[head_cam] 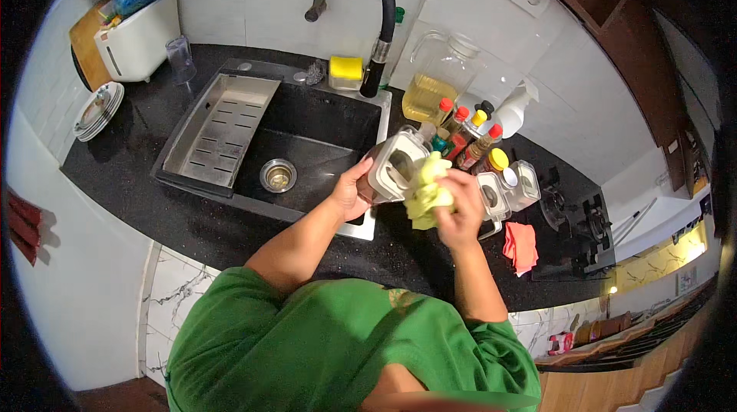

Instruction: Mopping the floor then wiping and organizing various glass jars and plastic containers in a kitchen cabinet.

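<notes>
My left hand (349,190) grips a clear plastic storage container (391,173) with a clear and white lid, raised over the right rim of the black sink (316,153). In my right hand (462,205) is a crumpled yellow-green cloth (429,193), held against the lid side of the container. Just right of that hand stand similar lidded containers (492,196) on the black countertop. A folded orange cloth (520,246) lies near them. My fingertips behind the cloth are partly hidden.
Behind the containers are bottles with red and yellow caps (460,130), a glass jug of yellowish liquid (432,92) and a white spray bottle (515,110). A black faucet (377,61) arches over the sink, which holds a steel drainer tray (221,130). A gas hob (576,228) is at right.
</notes>
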A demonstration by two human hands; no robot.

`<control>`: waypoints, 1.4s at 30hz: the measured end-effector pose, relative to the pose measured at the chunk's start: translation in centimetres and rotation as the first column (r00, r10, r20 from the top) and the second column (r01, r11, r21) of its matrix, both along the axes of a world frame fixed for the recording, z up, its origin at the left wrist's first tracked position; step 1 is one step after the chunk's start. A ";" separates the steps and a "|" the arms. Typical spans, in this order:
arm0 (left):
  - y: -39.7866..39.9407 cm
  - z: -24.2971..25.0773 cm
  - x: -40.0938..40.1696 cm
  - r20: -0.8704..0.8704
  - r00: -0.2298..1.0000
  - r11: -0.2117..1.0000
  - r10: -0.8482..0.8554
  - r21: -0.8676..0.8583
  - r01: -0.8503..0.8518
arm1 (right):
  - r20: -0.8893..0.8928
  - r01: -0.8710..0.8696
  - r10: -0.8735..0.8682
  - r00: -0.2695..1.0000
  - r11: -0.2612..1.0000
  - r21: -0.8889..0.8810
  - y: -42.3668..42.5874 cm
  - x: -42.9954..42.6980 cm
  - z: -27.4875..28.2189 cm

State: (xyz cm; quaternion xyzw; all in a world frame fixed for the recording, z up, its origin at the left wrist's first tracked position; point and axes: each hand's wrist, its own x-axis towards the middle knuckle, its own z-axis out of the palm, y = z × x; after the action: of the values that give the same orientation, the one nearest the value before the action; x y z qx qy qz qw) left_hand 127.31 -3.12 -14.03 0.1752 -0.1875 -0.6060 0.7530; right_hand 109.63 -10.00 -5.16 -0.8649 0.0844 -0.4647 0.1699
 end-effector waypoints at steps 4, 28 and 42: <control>0.6 0.1 -0.8 0.110 0.986 0.991 -0.124 -0.044 0.130 | -0.220 -0.097 0.050 0.974 0.974 -0.207 -0.4 1.9 0.7; 1.2 1.2 -2.6 0.065 0.990 0.978 -0.125 -0.163 0.134 | 0.201 -0.015 -0.022 0.979 0.984 0.179 -2.5 3.4 0.3; 0.6 1.2 -1.8 -0.053 0.995 0.995 -0.079 -0.060 0.076 | 0.122 -0.170 0.170 0.978 0.985 -0.014 -3.0 3.2 -3.1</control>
State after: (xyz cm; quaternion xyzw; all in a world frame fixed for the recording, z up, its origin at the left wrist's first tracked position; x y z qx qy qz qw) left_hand 125.47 -2.55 -12.83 0.1289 -0.1907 -0.6338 0.7385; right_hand 112.85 -12.99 -8.30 -0.8389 -0.0012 -0.5012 0.2122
